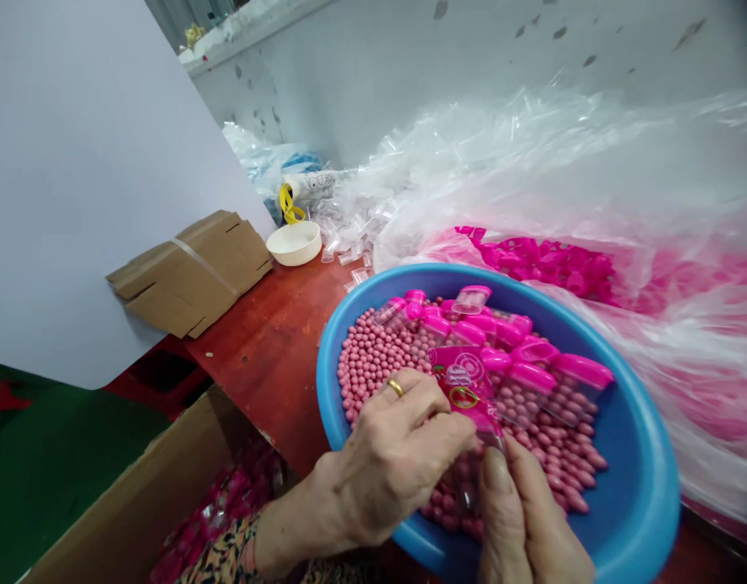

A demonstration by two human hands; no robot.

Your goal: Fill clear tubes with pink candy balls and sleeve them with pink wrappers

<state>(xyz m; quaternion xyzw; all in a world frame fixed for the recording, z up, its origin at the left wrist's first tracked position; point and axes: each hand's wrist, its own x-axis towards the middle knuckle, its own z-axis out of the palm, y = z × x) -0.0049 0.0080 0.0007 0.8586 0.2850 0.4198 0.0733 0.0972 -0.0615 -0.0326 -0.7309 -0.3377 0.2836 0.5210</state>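
Over the blue basin (644,462), both hands meet at a pink printed wrapper (467,381). My left hand (401,454), with a gold ring on one finger, is closed on the wrapper's lower edge, its fingertips partly hidden. My right hand (522,511) pinches a small clear plastic container (469,491) at the wrapper's lower end; how far the container sits inside the wrapper I cannot tell. Beneath them lie many pink candy-like balls (373,353). Several clear containers with bright pink caps (534,377) rest on the balls.
Pink caps (549,264) fill a clear plastic bag (671,341) behind the basin. Loose clear containers (349,227) and a white bowl (294,244) stand farther back. Flattened cardboard (191,272) lies left on the red table (272,349). Below, a carton (123,511) holds pink packs (227,503).
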